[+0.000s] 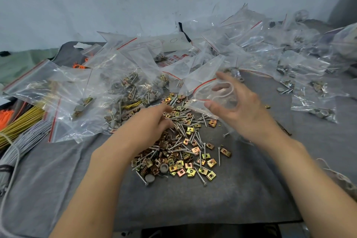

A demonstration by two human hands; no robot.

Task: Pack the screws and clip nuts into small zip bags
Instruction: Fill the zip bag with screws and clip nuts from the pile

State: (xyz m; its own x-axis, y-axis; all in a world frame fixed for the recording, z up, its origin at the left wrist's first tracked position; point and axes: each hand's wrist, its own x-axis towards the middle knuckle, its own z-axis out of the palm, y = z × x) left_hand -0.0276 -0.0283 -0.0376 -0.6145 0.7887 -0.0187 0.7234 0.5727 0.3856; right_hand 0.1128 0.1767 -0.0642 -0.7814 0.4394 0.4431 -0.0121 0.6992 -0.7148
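Partly hidden: left hand (152, 121) fingertips sink into the heap of screws (182, 128) and clip nuts (211, 175) mid-table, grip unreadable. Right hand (239, 108) pinches a blurred zip bag (204, 87) just above. Grey cloth-covered table (193, 205); scuffed pale wall (116, 2).

left hand (152, 120): palm down, fingers curled | right hand (239, 106): raised, fingers spread, holding zip bag (201, 76)

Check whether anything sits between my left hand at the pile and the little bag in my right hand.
Nothing visible does. The left hand is down on the pile; the right hand holds the bag just beyond it, with only open space between them.
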